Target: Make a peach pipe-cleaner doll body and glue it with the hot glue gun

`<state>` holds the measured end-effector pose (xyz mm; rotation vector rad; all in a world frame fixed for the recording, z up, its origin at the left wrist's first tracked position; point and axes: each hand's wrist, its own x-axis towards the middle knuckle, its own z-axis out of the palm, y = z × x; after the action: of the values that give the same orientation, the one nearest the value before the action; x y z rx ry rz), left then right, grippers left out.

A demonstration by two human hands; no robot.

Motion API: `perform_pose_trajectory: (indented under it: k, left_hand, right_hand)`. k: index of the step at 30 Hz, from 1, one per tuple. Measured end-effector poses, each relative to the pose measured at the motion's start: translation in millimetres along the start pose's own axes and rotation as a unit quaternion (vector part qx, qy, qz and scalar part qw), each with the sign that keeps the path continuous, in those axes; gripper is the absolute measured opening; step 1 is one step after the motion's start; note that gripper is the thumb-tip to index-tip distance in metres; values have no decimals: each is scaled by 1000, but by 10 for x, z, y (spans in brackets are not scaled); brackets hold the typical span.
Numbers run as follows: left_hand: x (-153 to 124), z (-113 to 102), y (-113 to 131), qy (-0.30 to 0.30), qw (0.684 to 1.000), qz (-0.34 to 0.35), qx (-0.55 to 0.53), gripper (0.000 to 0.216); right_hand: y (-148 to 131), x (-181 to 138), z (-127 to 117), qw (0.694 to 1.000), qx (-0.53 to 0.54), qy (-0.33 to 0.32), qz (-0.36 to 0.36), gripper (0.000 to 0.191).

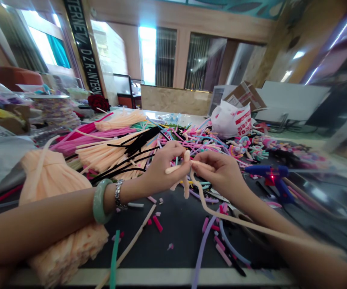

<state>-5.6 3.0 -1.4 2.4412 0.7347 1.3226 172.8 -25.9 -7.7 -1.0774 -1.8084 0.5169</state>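
My left hand [169,166], with a green bangle [101,200] and a metal bracelet on its wrist, pinches a small bent figure of peach pipe cleaners [186,185] above the table. Close against it, my right hand [218,168] grips the same peach piece between thumb and fingers. From between the hands a long peach pipe cleaner [236,220] trails down and to the right, over my right forearm. Short bent ends stick up and hang down by my left fingertips. Where exactly the strands join is hidden by the fingers.
A thick bundle of peach pipe cleaners [53,172] lies under my left arm. Behind my hands are heaped coloured stems and a black bunch [143,140]. A blue glue gun [271,176], its red light lit, rests at right. Cut scraps [158,224] dot the dark tabletop.
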Motion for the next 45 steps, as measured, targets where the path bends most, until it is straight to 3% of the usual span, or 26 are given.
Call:
perform_pose_trajectory:
  k: [21, 24, 28, 31, 36, 45]
  left_hand:
    - [18, 5, -41, 7, 1000, 4, 13, 11]
    - [19, -4, -62, 14, 999, 42, 28, 9]
    - [19, -19, -113, 52, 981, 164, 89, 47]
    - [12, -35, -125, 45, 953, 237, 183, 41]
    - [8, -59, -113, 10, 933, 251, 257, 17]
    - [35, -79, -104, -2, 930, 248, 272, 15]
  right_hand:
    - [-10, 30, -46, 998, 51, -37, 24, 22]
    - [-9, 45, -70, 998, 51, -39, 18, 22]
    - [-22, 62, -95, 998, 53, -34, 22, 22]
    - [-7, 64, -94, 998, 58, -28, 21, 20]
    - [22, 59, -81, 995, 86, -44, 31, 20]
    - [-10, 57, -64, 998, 41, -22, 29, 16]
